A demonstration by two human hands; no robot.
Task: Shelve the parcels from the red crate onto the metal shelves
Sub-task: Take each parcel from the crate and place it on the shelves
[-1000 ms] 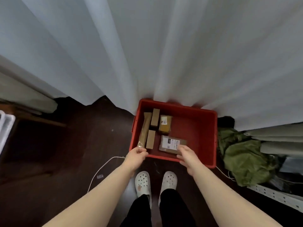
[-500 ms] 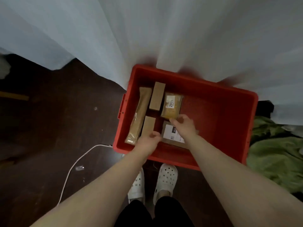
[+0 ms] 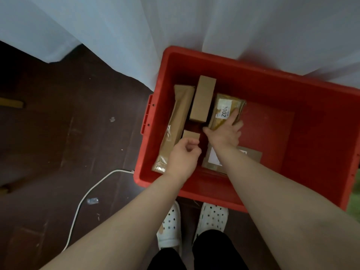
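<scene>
The red crate stands on the floor against a white curtain. It holds a long brown padded parcel, a cardboard box, a yellow padded parcel with a white label, a small box and a flat brown envelope. My right hand lies spread on the yellow parcel's near end, with the index finger stretched beside the label and the thumb at its left corner. My left hand is curled over the small box's near part. Whether it grips is hidden. No shelves are in view.
A white curtain hangs over the crate's far rim. A white cable runs across the dark wooden floor to the left. My feet in white clogs stand right at the crate's near wall.
The view has dropped closer to the crate. My right hand moved from the flat envelope up to the yellow parcel. My left hand went from the near rim into the crate, over the small box.
</scene>
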